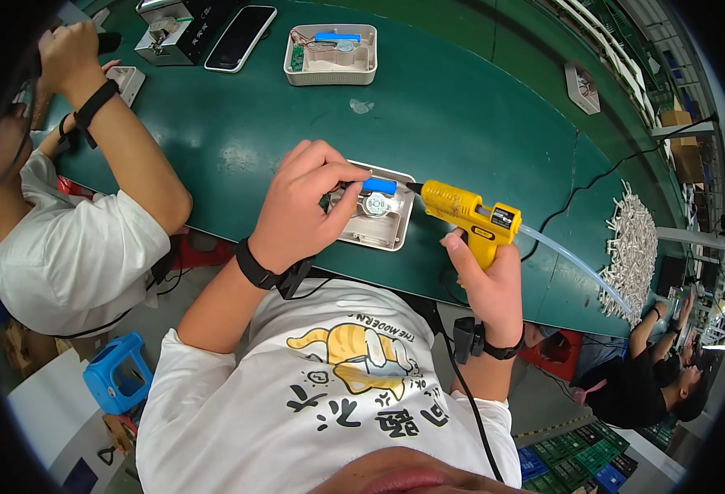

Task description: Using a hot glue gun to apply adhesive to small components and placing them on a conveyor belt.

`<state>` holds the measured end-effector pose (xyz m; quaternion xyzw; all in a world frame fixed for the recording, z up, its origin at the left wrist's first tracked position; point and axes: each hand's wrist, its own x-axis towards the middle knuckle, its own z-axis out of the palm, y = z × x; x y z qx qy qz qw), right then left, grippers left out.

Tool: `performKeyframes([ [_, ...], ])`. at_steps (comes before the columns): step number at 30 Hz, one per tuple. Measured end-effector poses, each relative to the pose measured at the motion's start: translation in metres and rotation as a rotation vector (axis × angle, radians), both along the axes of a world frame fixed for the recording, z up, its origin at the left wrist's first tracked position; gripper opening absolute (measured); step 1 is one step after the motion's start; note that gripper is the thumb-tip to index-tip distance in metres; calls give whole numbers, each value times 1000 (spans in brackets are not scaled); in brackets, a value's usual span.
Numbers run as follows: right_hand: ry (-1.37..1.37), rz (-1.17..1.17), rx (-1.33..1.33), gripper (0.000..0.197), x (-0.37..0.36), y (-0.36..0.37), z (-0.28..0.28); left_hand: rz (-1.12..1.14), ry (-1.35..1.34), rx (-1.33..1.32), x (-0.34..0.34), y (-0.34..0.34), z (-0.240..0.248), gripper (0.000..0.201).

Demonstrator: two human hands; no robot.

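A yellow hot glue gun [471, 216] is gripped in my right hand [492, 284], with a long clear glue stick [572, 262] trailing from its back. Its dark nozzle points left, close to the right end of a blue cylindrical battery [380, 186]. My left hand [313, 202] pinches the battery's left end between thumb and fingers. Beneath is an open white plastic housing [401, 222], lying on the green table. A round silver part [375, 205] sits inside it, just below the battery. My left fingers hide the housing's left side.
Farther back stands a similar white housing [329, 78] with a battery and wires, beside a phone [241, 38] and a metal-and-black box [173, 37]. Small white parts are heaped [632, 239] at the right. A black cable [572, 193] crosses the table. A co-worker's arm [136, 140] reaches in from the left.
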<state>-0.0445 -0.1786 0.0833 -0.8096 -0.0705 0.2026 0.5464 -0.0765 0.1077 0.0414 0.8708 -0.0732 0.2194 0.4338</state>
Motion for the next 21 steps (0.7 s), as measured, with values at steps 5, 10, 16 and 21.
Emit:
performKeyframes([
  [5, -8, -12, 6, 28, 3, 10, -3, 33, 47, 56, 11, 2, 9, 24],
  [10, -15, -31, -33, 31, 6, 14, 2, 2, 151, -135, 20, 8, -4, 20],
  [16, -108, 58, -104, 33, 5, 9, 7, -105, 461, -222, 24, 20, -1, 19],
  [21, -80, 21, -79, 30, -5, 0, 10, -135, 456, -225, 18, 19, -1, 17],
])
